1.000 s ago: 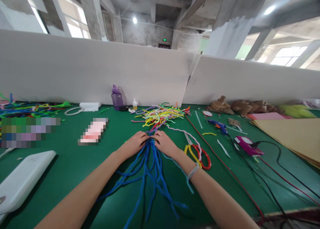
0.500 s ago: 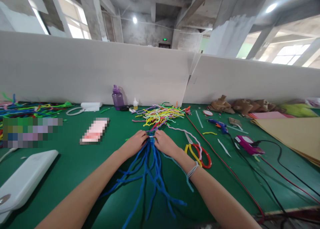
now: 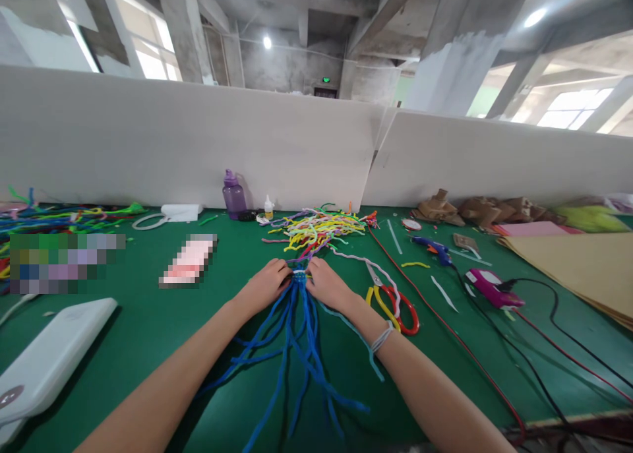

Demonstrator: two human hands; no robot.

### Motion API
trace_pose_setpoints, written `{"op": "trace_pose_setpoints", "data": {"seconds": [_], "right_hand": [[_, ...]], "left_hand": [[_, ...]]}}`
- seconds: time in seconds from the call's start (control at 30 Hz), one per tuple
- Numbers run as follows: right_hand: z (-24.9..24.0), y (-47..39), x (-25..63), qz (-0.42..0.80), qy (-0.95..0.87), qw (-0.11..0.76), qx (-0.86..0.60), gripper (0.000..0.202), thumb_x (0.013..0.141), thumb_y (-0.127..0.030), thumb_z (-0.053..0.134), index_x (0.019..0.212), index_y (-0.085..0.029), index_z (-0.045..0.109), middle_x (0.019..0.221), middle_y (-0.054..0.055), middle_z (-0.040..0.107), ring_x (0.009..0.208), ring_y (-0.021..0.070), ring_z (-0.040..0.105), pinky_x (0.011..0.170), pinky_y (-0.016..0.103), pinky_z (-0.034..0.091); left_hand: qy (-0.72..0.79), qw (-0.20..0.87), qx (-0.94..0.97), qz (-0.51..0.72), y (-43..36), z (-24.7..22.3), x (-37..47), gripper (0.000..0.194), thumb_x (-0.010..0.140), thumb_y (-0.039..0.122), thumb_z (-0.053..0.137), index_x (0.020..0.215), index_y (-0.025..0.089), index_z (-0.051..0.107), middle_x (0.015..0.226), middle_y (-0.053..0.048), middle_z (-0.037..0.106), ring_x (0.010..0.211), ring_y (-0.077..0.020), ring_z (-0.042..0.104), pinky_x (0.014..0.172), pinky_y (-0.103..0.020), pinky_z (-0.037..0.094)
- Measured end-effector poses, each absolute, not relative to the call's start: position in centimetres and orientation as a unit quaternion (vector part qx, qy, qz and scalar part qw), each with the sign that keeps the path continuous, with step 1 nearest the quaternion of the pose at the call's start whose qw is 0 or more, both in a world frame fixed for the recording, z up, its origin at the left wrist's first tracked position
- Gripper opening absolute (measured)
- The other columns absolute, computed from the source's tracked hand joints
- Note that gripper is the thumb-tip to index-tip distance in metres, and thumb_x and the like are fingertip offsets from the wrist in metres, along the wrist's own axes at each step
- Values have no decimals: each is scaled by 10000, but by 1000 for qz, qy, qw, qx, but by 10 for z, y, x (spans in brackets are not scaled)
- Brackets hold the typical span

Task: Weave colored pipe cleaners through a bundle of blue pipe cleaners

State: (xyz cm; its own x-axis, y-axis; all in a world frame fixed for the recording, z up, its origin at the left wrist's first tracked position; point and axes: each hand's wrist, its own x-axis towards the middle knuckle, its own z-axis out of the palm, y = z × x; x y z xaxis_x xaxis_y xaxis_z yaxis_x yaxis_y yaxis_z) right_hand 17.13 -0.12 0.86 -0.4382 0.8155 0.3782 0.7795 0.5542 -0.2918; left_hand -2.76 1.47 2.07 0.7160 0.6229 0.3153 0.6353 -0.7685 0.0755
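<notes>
Blue pipe cleaners fan out toward me from a small woven band at the middle of the green table. My left hand grips the left end of that band, its fingers curled. On the opposite side my right hand pinches the right end, with a grey-blue pipe cleaner trailing beneath the wrist. A white strand crosses the band between my fingertips. Just beyond the hands lies a heap of yellow, pink and green pipe cleaners. My fingertips are partly hidden.
Red-and-yellow-handled scissors lie right of my right wrist. Farther right are a blue glue gun, a magenta device and cables. A purple bottle stands at the back, a white power bank at left. A white partition closes the far side.
Both hands stay on the blue band, with only a tiny shift of the fingers. A little more of the band shows between them. The view has shifted slightly.
</notes>
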Motion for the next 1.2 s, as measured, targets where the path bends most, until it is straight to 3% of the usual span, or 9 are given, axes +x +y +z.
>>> {"op": "trace_pose_setpoints", "data": {"seconds": [0.17,0.37,0.8,1.2], "right_hand": [[8,-6,172,27,-857,246,-451,293,839,-80,477,1115,-127,561,1028,94,527,982,198,467,908,331,405],[7,-5,171,17,-866,220,-449,260,860,-98,487,1083,-155,610,988,83,522,934,201,453,862,340,411],[13,-6,173,3,-877,181,-446,265,870,-131,509,1107,-185,614,996,83,509,920,209,439,830,338,401],[13,-7,173,5,-875,181,-450,339,885,-152,503,1201,-246,586,974,71,502,885,203,428,784,313,411]], "left_hand": [[-346,26,-922,-171,14,19,-28,314,908,177,469,1219,143,473,1032,-89,536,998,-231,466,903,-384,433],[-330,30,-931,-154,17,19,-29,213,924,197,438,1056,184,604,929,-69,528,903,-215,481,846,-363,449],[-329,37,-929,-162,15,16,-26,258,946,206,403,1136,152,570,1002,-90,543,973,-221,488,893,-390,449],[-329,33,-933,-145,15,23,-24,232,947,213,404,987,149,624,934,-80,561,899,-209,500,865,-372,445]]}}
